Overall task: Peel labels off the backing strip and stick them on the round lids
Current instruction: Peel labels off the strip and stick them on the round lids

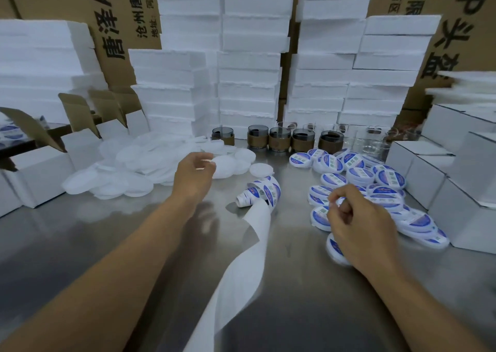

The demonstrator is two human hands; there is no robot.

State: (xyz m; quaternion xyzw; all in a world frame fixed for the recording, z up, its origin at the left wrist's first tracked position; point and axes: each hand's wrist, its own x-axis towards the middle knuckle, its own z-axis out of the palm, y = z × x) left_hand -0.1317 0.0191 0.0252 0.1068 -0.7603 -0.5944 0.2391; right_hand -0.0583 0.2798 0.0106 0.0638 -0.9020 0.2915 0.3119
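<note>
**Head view of a labelling bench: two hands at work over a steel table (80,244).**
From the left, a heap of plain lids (128,169) lay before the foam stacks (249,70). At the heap's right edge, the left hand (194,174) pinched the rim of one lid (225,166). The label roll (261,192) lay at centre, and its bare backing strip (241,271) trailed toward the camera. The right hand (359,223) was curled above the labelled lids (357,169); whether it grasped anything could not be told. White boxes (442,185) stood at far right.
</note>
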